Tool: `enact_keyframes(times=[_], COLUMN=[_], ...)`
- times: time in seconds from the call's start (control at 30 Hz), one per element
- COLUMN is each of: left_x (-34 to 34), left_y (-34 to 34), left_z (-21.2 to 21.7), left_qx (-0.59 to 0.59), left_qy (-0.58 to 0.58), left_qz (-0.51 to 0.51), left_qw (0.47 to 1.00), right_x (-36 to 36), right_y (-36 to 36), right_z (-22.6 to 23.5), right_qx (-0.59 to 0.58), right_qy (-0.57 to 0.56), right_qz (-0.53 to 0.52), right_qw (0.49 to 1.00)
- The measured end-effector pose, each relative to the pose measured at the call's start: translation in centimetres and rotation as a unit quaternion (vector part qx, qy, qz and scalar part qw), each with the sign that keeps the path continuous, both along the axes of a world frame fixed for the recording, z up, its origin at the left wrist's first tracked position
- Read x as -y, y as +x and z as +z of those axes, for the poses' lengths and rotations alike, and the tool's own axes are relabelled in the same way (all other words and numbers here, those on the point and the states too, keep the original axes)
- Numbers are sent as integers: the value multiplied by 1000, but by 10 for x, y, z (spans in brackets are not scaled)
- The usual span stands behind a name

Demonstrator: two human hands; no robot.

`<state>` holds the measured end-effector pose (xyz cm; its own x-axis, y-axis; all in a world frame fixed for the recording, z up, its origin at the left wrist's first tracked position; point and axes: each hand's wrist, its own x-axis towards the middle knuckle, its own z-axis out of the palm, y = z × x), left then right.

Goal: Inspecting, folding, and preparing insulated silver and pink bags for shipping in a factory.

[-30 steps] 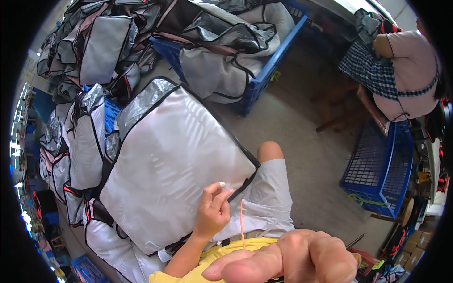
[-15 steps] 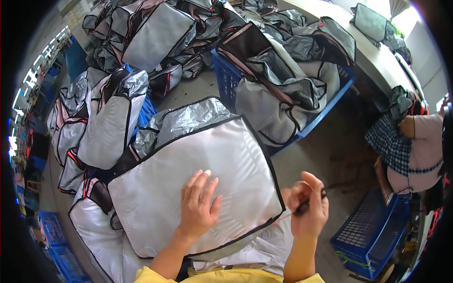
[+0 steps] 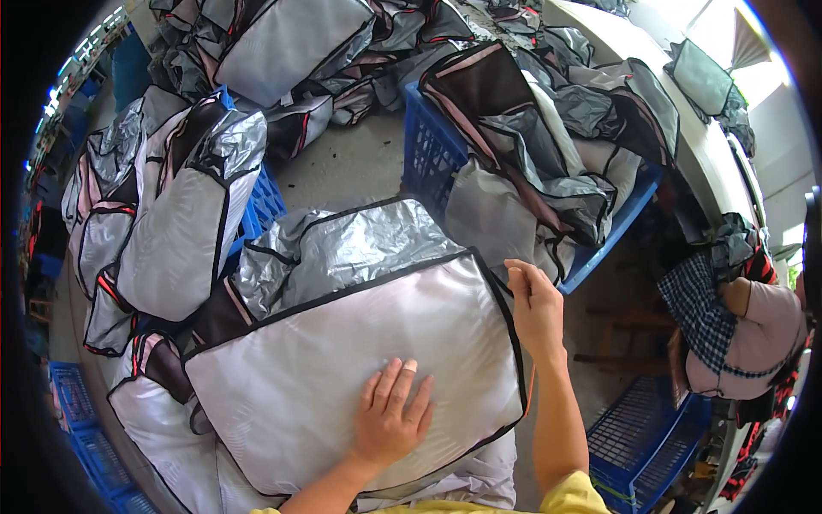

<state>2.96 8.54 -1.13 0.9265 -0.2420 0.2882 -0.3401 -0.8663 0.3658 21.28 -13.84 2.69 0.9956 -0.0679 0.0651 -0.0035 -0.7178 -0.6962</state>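
Note:
A large pale grey fabric panel with black edging (image 3: pixel 342 360) lies across my lap on top of more such pieces. My left hand (image 3: pixel 392 420) rests flat on its near part, fingers spread. My right hand (image 3: pixel 535 304) is at the panel's right edge near the far corner, fingers pinched at the black binding. A thin orange thread or strap (image 3: pixel 531 390) hangs under my right wrist. A crinkled silver sheet (image 3: pixel 360 244) lies just beyond the panel.
A blue crate (image 3: pixel 432 154) heaped with grey and black bags stands ahead. More bags are piled at left and far back. Another blue crate (image 3: pixel 638 433) sits at lower right. A person in a pink top (image 3: pixel 753 334) bends over at right.
My view has swung downward and left. My right hand moved from near my lap out to the panel's right edge. My left hand slid nearer on the panel.

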Motion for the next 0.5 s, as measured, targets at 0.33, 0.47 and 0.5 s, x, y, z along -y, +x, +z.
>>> enact_keyframes(times=[0.33,0.47,0.5], left_x=[-6,-4,-2], left_y=[6,5,2], left_z=[1,-10,-9], left_qx=[-15,-17,-4], left_qy=[-6,-24,-49], left_qz=[20,24,-7], left_qw=[1000,999,999], right_x=[-18,-16,-2], right_y=[2,5,3], right_z=[-47,-80,-81], right_qx=[-124,-74,-73], right_qy=[60,19,26], right_qz=[-29,-13,-9], right_qw=[990,997,997])
